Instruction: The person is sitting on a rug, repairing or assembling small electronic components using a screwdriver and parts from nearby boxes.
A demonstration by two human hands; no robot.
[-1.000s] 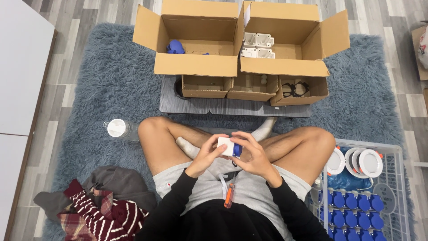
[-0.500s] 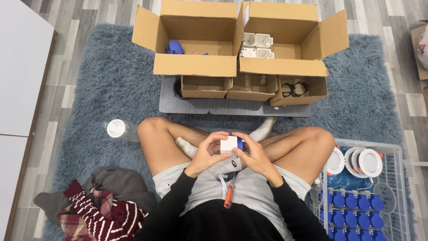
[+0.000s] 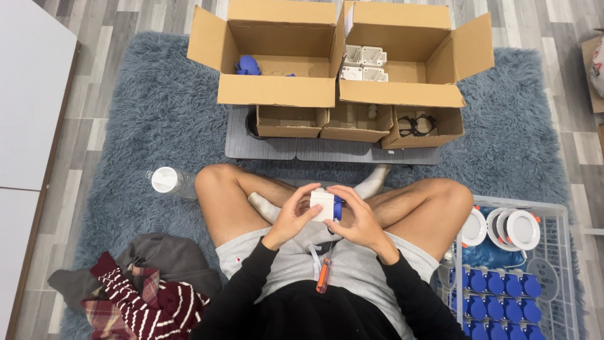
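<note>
Clamped between left hand (image 3: 294,219) and right hand (image 3: 360,220) above the lap, a white box (image 3: 322,205) with blue part, turned slightly since before; right, a wire basket (image 3: 566,264) of blue pieces and white discs; farther, open cardboard boxes (image 3: 340,94) holding white and blue parts.

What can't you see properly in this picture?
- White block with a blue part, head view: the left hand and right hand cover its sides and underside.
- Middle small cardboard box: its contents are too small to tell.
- Wire basket of blue pieces: cut off by the bottom edge.
- Orange-handled tool: its tip is hidden under the hands.
</note>
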